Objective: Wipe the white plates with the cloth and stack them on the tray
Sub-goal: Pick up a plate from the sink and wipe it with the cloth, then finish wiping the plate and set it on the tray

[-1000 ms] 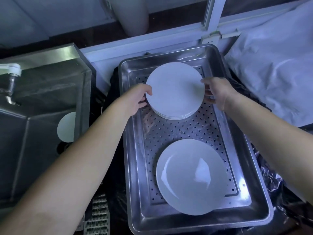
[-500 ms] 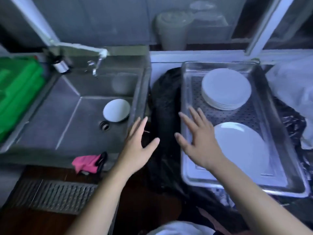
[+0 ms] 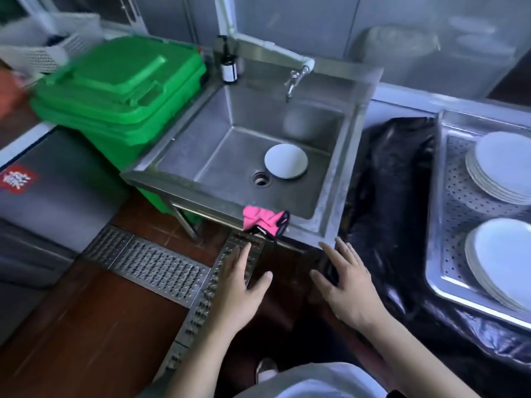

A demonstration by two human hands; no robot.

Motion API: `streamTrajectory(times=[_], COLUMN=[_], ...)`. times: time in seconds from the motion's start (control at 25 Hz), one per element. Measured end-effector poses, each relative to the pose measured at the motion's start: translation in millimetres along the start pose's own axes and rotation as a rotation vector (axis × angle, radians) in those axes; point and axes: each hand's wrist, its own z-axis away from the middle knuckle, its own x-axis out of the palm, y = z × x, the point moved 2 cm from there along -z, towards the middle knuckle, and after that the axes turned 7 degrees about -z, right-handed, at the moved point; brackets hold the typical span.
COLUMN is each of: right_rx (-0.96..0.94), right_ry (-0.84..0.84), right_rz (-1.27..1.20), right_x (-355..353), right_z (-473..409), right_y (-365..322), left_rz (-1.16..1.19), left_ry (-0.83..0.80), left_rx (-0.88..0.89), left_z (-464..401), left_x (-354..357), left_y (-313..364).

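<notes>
- The steel sink (image 3: 230,156) now fills the middle of the view; a second ago the head was over the tray, so the person has turned left, away from the stacking spot.
- The perforated steel tray (image 3: 454,214) has slid to the right edge, resting on black plastic sheeting (image 3: 393,179).
- On the tray, the far stack of white plates (image 3: 500,165) sits where both hands had just set it, with a second stack (image 3: 500,254) nearer; that placement looks finished.
- A green lidded bin (image 3: 120,81) stands left of the sink.
- One small white plate (image 3: 286,161) lies in the basin beside the drain (image 3: 261,178); I judge it the next to be wiped.
- The right hand (image 3: 344,282) hovers spread and empty below the sink's front corner.
- The left hand (image 3: 238,285) is likewise spread, holding nothing, just below the cloth.
- The pink cloth (image 3: 263,219) hangs over the sink's front rim, untouched; picking it up seems the next step.
</notes>
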Motion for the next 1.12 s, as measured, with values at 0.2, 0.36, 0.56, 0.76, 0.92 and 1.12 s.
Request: streamTrajectory(times=[0.2, 0.36, 0.56, 0.76, 0.92, 1.12], right_rx=[0.044, 0.077, 0.216, 0.359, 0.671, 0.909], right_ry=[-0.021, -0.008, 0.017, 0.006, 0.012, 0.097], right_rz=[-0.037, -0.164, -0.345, -0.351, -0.603, -0.686], right_x=[15.4, 40.7, 50.5, 52.0, 65.4, 89.2], right_z=[-44.6, -127.4, -243.6, -342.2, -404.4, -474.0], right_y=[-17.1, -19.8, -26.6, -15.1, 8.6, 61.6], left_rz=[0.016, -0.031, -0.135, -0.045, -0.061, -0.205], left_ry=[-0.057, -0.121, -0.181, -0.264, -0.397, -0.548], left_rx=[0.008, -0.06, -0.085, -0.146, -0.235, -0.25], left_z=[-37.2, -98.8, -220.5, -362.6, -445.3, -577.3], left_x=[-11.9, -39.4, -85.4, -91.1, -58.0, 14.3], left_y=[-18.7, -41.5, -38.4, -27.4, -39.6, -53.9])
